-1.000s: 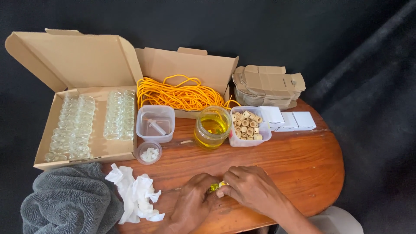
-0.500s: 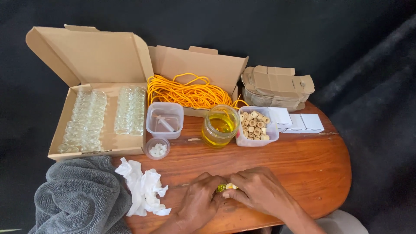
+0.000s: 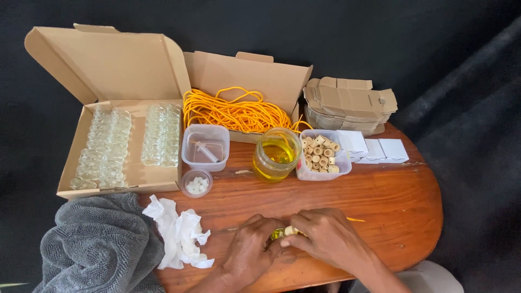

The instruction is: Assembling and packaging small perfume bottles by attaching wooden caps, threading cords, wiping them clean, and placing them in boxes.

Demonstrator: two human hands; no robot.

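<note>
Judging by the open cardboard box (image 3: 127, 168) with its rows of empty glass vials (image 3: 108, 149), most of the work is left — one small vial (image 3: 282, 233) of yellow liquid is in hand. Left hand (image 3: 251, 255) grips it from below; right hand (image 3: 325, 239) pinches its pale stopper (image 3: 292, 230) — both closed, at the wooden table's (image 3: 391, 201) near edge.

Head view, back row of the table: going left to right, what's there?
Open cardboard box of small clear bottles → open box of orange cord → stack of flat folded brown cartons. In front of them, both hands, left hand and right hand, hold a small yellow bottle.
</note>
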